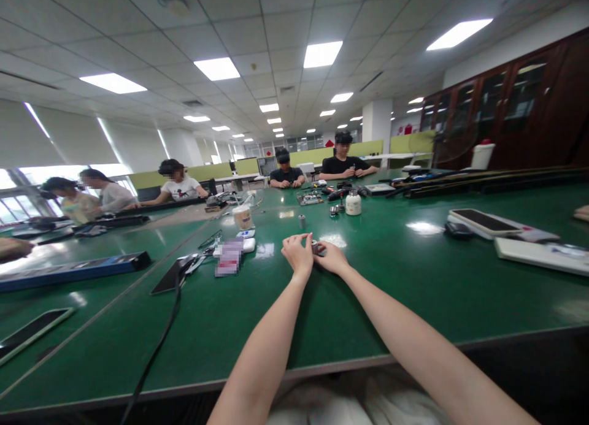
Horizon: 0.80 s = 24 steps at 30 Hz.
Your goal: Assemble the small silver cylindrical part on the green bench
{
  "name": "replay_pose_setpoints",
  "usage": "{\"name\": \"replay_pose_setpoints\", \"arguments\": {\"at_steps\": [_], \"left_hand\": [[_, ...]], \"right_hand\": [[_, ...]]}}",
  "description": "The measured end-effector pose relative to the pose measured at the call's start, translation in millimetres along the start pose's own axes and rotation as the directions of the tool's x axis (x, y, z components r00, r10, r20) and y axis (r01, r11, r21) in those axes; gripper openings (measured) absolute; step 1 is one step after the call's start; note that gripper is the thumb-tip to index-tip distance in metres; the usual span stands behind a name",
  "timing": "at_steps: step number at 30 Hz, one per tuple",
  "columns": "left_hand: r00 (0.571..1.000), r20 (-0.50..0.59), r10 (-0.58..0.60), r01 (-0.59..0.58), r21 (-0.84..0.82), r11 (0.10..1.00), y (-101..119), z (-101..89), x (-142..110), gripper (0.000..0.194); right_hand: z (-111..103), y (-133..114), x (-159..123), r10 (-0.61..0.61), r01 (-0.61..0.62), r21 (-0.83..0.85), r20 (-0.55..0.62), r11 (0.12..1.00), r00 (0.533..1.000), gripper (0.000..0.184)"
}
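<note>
A small grey cylindrical part [315,248] sits between the two hands above the green table [391,302]: the right hand [333,258] grips it from its 3 o'clock side, while the left hand [298,252] curls its fingers at 9 o'clock, though whether they clasp it too I cannot tell. From there, a white-and-tan cup [242,218] stands at 10 o'clock and a squat white bottle [353,203] at 1 o'clock, their contents hidden.

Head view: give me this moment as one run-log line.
left hand: at small grey part | right hand: holding same part | beyond hands: small metal cylinder, white bottle | surface: green table
</note>
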<state>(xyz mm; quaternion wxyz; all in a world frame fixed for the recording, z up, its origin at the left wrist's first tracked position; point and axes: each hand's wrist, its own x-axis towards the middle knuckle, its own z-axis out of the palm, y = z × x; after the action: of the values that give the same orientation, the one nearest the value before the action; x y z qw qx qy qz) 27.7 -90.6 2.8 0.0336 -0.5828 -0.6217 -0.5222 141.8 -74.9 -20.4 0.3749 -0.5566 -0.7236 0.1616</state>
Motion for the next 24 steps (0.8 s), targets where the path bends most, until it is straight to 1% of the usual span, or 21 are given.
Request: {"name": "replay_pose_setpoints", "arguments": {"at_steps": [2, 4, 6, 8, 10, 12, 15, 20, 24], "left_hand": [[0.999, -0.033, -0.033, 0.034, 0.022, 0.999, -5.3, -1.3, 4.1, 0.03], [0.998, -0.002, -0.059, 0.059, 0.059, 0.997, -13.5, -3.0, 7.7, 0.03], [0.992, 0.113, -0.064, 0.051, 0.115, 0.992, -23.4, -4.4, 10.3, 0.027], [0.967, 0.224, -0.118, 0.077, 0.184, 0.98, -32.4, -4.6, 11.6, 0.022], [0.943, 0.276, -0.188, 0.126, 0.228, 0.966, -38.2, -3.4, 12.1, 0.022], [0.936, 0.285, -0.206, 0.137, 0.245, 0.96, -40.4, -1.2, 12.0, 0.023], [0.946, 0.271, -0.179, 0.108, 0.257, 0.96, -40.6, 2.3, 12.0, 0.025], [0.945, 0.272, -0.183, 0.117, 0.244, 0.963, -43.1, 4.1, 13.0, 0.031], [0.938, 0.295, -0.181, 0.108, 0.247, 0.963, -42.9, 1.8, 12.4, 0.022]], "right_hand": [[0.1, -0.4, -0.6, -0.001, 0.001, -0.001, -0.008, 1.0, 1.0, 0.042], [0.3, -0.6, -1.3, -0.005, 0.005, -0.003, -0.016, 1.0, 1.0, 0.041], [0.7, -0.2, -1.8, -0.011, 0.011, -0.001, -0.023, 1.0, 1.0, 0.04], [1.1, 0.5, -1.9, -0.016, 0.016, 0.006, -0.029, 1.0, 0.999, 0.04], [1.3, 1.3, -1.7, -0.018, 0.018, 0.01, -0.032, 1.0, 0.999, 0.039], [1.0, 1.8, -1.6, -0.018, 0.018, 0.008, -0.031, 1.0, 0.999, 0.039], [-0.1, 1.6, -1.6, -0.021, 0.021, 0.008, -0.025, 1.0, 0.999, 0.039], [-1.7, 0.2, -2.4, -0.015, 0.015, 0.005, -0.02, 1.0, 1.0, 0.04], [-1.7, -0.5, -2.8, -0.01, 0.01, 0.001, -0.021, 1.0, 1.0, 0.039]]}}
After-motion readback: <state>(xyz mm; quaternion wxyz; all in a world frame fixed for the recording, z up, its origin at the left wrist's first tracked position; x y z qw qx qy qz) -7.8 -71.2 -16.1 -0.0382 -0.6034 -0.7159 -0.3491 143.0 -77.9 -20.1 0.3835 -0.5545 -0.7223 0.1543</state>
